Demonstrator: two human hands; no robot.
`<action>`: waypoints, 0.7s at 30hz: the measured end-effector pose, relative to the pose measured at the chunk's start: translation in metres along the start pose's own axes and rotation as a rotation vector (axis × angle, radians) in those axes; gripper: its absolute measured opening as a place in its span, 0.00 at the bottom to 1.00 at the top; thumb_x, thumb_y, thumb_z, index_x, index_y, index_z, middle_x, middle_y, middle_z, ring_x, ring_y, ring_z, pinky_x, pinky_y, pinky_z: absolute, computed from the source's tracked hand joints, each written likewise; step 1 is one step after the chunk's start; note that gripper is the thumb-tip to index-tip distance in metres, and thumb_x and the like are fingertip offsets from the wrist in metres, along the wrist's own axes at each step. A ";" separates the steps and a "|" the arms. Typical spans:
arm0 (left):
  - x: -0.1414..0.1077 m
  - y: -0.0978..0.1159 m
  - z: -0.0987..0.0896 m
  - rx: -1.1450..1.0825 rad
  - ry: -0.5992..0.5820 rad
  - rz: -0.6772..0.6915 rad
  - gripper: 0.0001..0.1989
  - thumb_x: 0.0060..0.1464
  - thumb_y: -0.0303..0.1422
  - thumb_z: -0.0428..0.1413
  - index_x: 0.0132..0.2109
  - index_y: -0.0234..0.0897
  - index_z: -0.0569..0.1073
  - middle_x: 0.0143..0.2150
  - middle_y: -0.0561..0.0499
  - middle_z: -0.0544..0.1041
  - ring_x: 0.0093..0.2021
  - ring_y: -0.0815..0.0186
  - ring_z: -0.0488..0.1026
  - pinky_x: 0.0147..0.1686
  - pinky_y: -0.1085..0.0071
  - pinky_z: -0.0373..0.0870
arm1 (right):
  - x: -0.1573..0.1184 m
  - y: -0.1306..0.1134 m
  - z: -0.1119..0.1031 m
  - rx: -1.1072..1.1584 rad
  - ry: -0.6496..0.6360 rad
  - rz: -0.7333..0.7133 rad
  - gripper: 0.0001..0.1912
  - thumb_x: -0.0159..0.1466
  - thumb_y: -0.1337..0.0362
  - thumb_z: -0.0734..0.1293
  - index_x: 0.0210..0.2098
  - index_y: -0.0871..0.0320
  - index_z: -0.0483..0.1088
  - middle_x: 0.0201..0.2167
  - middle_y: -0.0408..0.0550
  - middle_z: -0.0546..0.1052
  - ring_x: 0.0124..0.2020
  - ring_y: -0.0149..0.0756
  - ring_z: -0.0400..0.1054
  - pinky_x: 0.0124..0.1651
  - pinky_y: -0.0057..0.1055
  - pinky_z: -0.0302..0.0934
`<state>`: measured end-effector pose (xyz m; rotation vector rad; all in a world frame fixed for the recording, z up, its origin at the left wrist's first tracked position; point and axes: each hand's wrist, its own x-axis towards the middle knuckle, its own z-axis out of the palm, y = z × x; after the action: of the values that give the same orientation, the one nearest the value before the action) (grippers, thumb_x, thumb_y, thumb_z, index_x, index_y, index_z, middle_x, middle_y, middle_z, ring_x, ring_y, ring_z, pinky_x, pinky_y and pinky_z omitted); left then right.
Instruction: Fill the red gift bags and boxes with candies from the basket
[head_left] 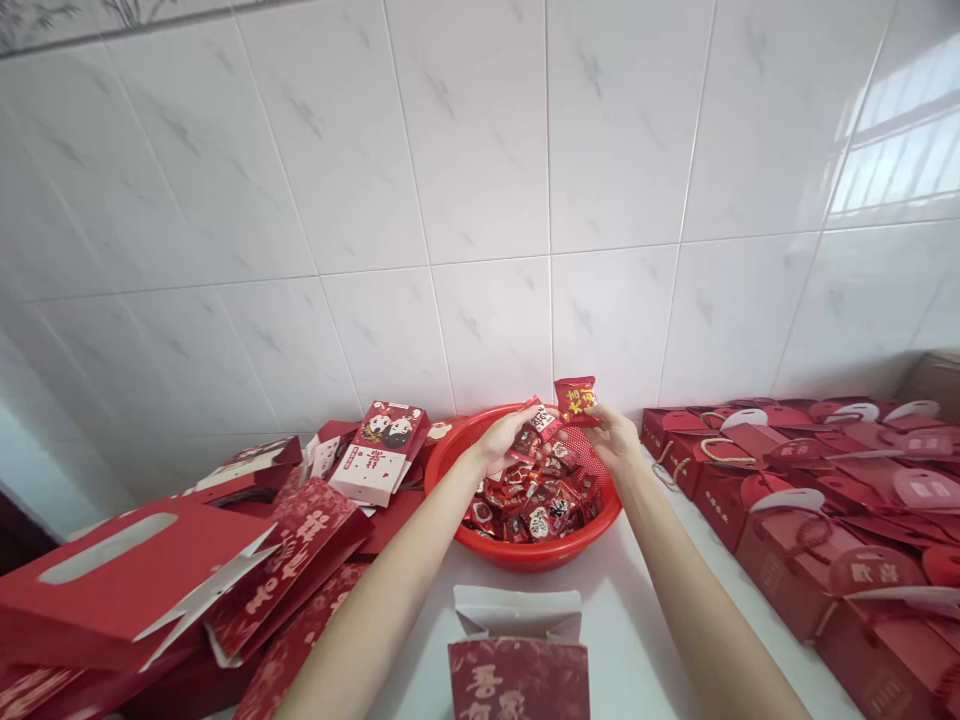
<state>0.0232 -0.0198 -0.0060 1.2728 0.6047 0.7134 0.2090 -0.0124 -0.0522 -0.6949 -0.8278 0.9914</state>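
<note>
Both of my arms reach forward over a red plastic basket point(517, 555) filled with small wrapped candies point(536, 510). Between the fingers of my right hand point(616, 440) is a red candy packet point(576, 397) with yellow characters, raised above the basket's far rim. My left hand point(504, 440) grips a red-and-white candy packet point(544, 420) over the basket's back left part. Nearer to me, between my forearms, a dark red paper gift box point(519, 680) stands upright with its top flaps open; its lower part is cut off by the frame.
At the left lie piled red gift boxes point(135, 570), some with handle cutouts, and a panda-print box point(386, 440). Rows of closed red gift boxes point(795, 560) with rope handles fill the right side. A white tiled wall point(487, 200) rises behind the white table point(645, 620).
</note>
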 end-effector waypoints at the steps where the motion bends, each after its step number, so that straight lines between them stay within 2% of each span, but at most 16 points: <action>1: -0.009 0.004 0.003 -0.005 -0.001 0.005 0.17 0.63 0.42 0.52 0.45 0.33 0.78 0.33 0.45 0.80 0.24 0.71 0.70 0.22 0.76 0.66 | -0.004 -0.002 0.003 0.011 -0.005 0.012 0.10 0.42 0.65 0.71 0.21 0.54 0.65 0.21 0.43 0.72 0.28 0.38 0.72 0.35 0.37 0.74; 3: -0.029 0.011 0.010 0.012 0.028 0.021 0.17 0.60 0.43 0.57 0.45 0.33 0.79 0.31 0.48 0.79 0.22 0.73 0.68 0.21 0.78 0.63 | -0.015 -0.011 0.011 0.062 -0.005 0.072 0.10 0.42 0.66 0.71 0.22 0.54 0.65 0.23 0.44 0.72 0.29 0.38 0.72 0.38 0.37 0.75; 6: -0.065 0.022 0.020 0.069 0.111 0.078 0.17 0.49 0.41 0.66 0.41 0.32 0.80 0.29 0.51 0.77 0.22 0.74 0.66 0.22 0.77 0.64 | -0.036 -0.032 0.024 0.143 -0.051 0.183 0.11 0.44 0.67 0.72 0.23 0.54 0.65 0.25 0.44 0.73 0.30 0.37 0.72 0.41 0.37 0.75; 10: -0.113 0.032 0.033 0.198 0.168 0.223 0.19 0.41 0.42 0.70 0.36 0.30 0.80 0.28 0.52 0.75 0.23 0.74 0.65 0.23 0.76 0.62 | -0.073 -0.069 0.039 0.129 -0.176 0.199 0.10 0.48 0.64 0.72 0.27 0.55 0.66 0.27 0.44 0.73 0.32 0.36 0.72 0.39 0.34 0.74; 14: -0.148 0.029 0.044 0.267 0.284 0.337 0.19 0.42 0.45 0.69 0.27 0.31 0.77 0.24 0.55 0.71 0.23 0.75 0.62 0.23 0.76 0.59 | -0.117 -0.103 0.057 0.088 -0.176 0.146 0.11 0.48 0.64 0.72 0.27 0.57 0.66 0.27 0.43 0.72 0.28 0.31 0.68 0.28 0.27 0.68; 17: -0.165 0.023 0.051 0.255 0.350 0.361 0.19 0.44 0.45 0.68 0.28 0.32 0.76 0.24 0.55 0.71 0.23 0.74 0.63 0.23 0.76 0.59 | -0.146 -0.122 0.066 0.004 -0.228 0.100 0.13 0.47 0.64 0.72 0.32 0.57 0.68 0.27 0.42 0.73 0.27 0.31 0.68 0.27 0.26 0.67; 21: -0.179 0.018 0.054 0.249 0.310 0.363 0.16 0.48 0.43 0.66 0.31 0.33 0.76 0.26 0.54 0.73 0.24 0.73 0.66 0.25 0.75 0.63 | -0.167 -0.137 0.069 -0.131 -0.306 0.060 0.18 0.50 0.61 0.74 0.39 0.55 0.70 0.29 0.43 0.76 0.28 0.34 0.71 0.28 0.29 0.67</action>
<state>-0.0541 -0.1879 0.0247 1.5363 0.7385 1.1793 0.1587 -0.2093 0.0484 -0.6922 -1.1528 1.1219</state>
